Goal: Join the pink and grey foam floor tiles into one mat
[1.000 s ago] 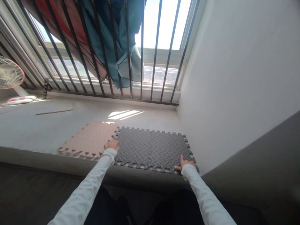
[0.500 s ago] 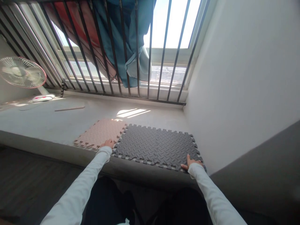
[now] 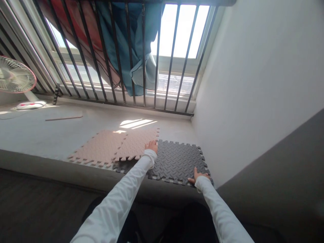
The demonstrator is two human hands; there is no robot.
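A grey foam puzzle mat (image 3: pixel 179 158) lies on the pale ledge (image 3: pixel 37 135) by the right wall. Pink foam tiles (image 3: pixel 101 148) lie to its left, and one pink tile (image 3: pixel 136 143) now overlaps the grey mat's left part. My left hand (image 3: pixel 152 146) is at that pink tile's right edge, fingers curled on it. Resting flat on the grey mat's front right corner is my right hand (image 3: pixel 199 175), thumb spread out. Both arms are in white sleeves.
Black window bars (image 3: pixel 141 54) with blue and red cloth (image 3: pixel 126 40) behind them close the far side. A small fan (image 3: pixel 15 76) stands at far left, with a thin stick (image 3: pixel 63 118) lying on the ledge near it. A white wall (image 3: pixel 253 84) stands right.
My left hand has moved right from the pink-grey seam, and a pink tile now covers the grey mat's left half. The right hand stays on the front right corner.
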